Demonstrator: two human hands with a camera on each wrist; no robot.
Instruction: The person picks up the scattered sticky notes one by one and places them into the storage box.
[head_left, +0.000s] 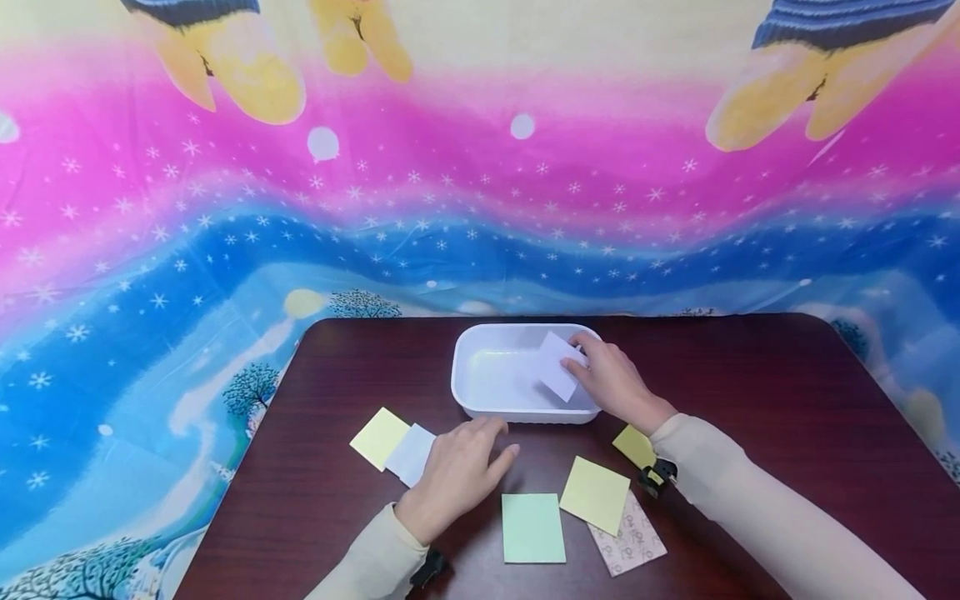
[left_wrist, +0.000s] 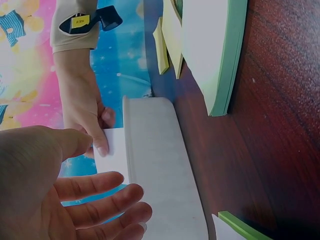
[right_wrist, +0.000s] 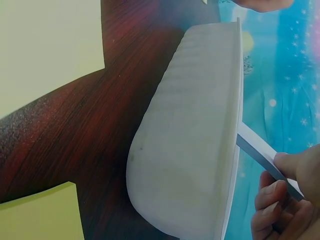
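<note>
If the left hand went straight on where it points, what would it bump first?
Probably the near side of the white tray; depth is unclear, so the left hand might pass above.

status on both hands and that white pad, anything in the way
Right hand pinching white pad, lower end dipped inside white tray. Left hand holding nothing, by tray's near side. No obstruction seen between pad and tray.

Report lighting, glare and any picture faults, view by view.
Head view: fairly even light, white tray bright; left wrist view: turned sideways, speckled sheen on the table, upper right; right wrist view: also sideways, bluish haze over the table near the top, yellow pad at upper left washed pale.
</note>
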